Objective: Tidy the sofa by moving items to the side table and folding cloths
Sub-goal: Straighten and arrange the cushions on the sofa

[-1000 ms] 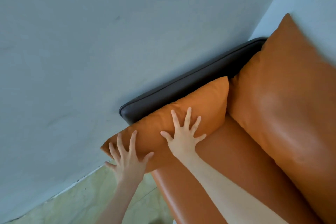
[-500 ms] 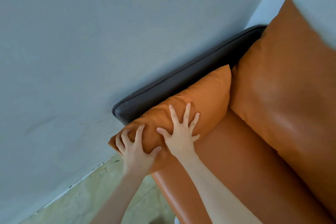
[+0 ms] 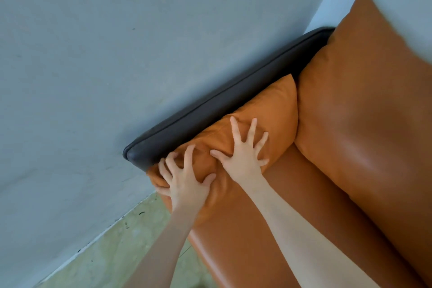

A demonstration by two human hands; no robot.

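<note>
A small orange cushion [image 3: 273, 110] lies along the dark grey armrest [image 3: 210, 110] at the sofa's left end. My left hand [image 3: 184, 177] presses into the cushion's near end with spread, slightly bent fingers, the thumb digging into the fabric. Just to its right, my right hand [image 3: 243, 159] lies flat on the middle of the cushion with fingers spread wide. The cushion dents under both palms. No cloths or side table are in view.
The orange leather seat [image 3: 292, 194] runs under my right forearm, and a large orange back cushion [image 3: 362, 100] stands to the right. A grey-blue wall [image 3: 117, 54] is close behind the armrest. Greenish floor [image 3: 112, 252] shows at the lower left.
Both hands have pushed the small cushion in against the armrest. My left hand moved from the cushion's overhanging corner onto its end. The cushion no longer sticks out past the armrest.
</note>
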